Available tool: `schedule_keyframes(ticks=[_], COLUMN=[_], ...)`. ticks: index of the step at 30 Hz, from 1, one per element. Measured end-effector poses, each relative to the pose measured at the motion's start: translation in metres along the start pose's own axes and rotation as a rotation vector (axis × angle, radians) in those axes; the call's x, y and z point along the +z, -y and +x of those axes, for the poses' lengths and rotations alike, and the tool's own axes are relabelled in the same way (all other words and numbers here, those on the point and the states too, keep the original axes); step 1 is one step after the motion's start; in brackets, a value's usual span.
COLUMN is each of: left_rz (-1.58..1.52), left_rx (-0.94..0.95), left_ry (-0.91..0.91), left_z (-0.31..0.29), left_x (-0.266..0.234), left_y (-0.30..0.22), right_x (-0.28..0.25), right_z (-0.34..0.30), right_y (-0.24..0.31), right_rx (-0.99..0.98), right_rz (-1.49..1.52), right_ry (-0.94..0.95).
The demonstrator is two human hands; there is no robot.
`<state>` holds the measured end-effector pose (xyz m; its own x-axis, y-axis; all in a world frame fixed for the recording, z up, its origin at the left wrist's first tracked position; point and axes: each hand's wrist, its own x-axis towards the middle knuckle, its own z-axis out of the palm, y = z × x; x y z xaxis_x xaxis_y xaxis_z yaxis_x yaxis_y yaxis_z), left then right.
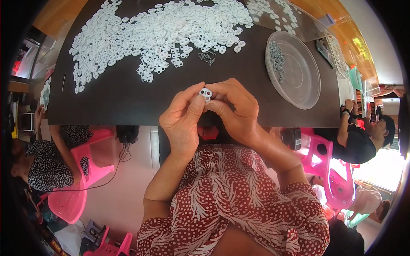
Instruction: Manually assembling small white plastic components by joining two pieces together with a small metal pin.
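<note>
Over the near edge of the dark table [115, 102], my left hand [183, 113] and my right hand [236, 109] meet fingertip to fingertip. Between their thumbs and fingers they pinch a small white plastic piece with two dark holes [205, 92]. The fingers cover part of it, so I cannot tell whether it is one part or two fitted together. Beyond my hands lie several small grey screws [208, 57]. A group of square-lobed white pieces with holes [153, 64] lies next to the large heap of oval white pieces [166, 32].
A round clear plastic tub [305, 79] holds grey screws [276, 63] at the right. Behind it, a clear sheet or tray [294, 36] bears more white pieces. People sit at both sides, near a pink chair [68, 205] on the left and another pink chair [339, 187] on the right.
</note>
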<state>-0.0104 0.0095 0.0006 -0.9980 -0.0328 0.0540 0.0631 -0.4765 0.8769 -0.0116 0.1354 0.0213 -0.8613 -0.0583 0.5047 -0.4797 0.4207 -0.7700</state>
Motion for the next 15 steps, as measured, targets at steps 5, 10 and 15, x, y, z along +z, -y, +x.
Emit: schedule_keyframes(ticks=[5,10,15], left_rz=[0.09,0.049,0.06], left_rx=[0.141,0.19,0.214], left_ry=[0.037,0.007,-0.015], left_z=[-0.003,-0.003,-0.004], left_x=[-0.005,-0.005,-0.003], left_y=[0.004,0.006,0.006], right_x=[0.004,0.009,0.014], right_z=[-0.002,-0.003,-0.003], right_y=[0.001,0.002,-0.001], right_rx=[-0.026,-0.067,-0.116], right_rz=[0.006,0.007,0.027], right_ry=[-0.026,-0.04,-0.081])
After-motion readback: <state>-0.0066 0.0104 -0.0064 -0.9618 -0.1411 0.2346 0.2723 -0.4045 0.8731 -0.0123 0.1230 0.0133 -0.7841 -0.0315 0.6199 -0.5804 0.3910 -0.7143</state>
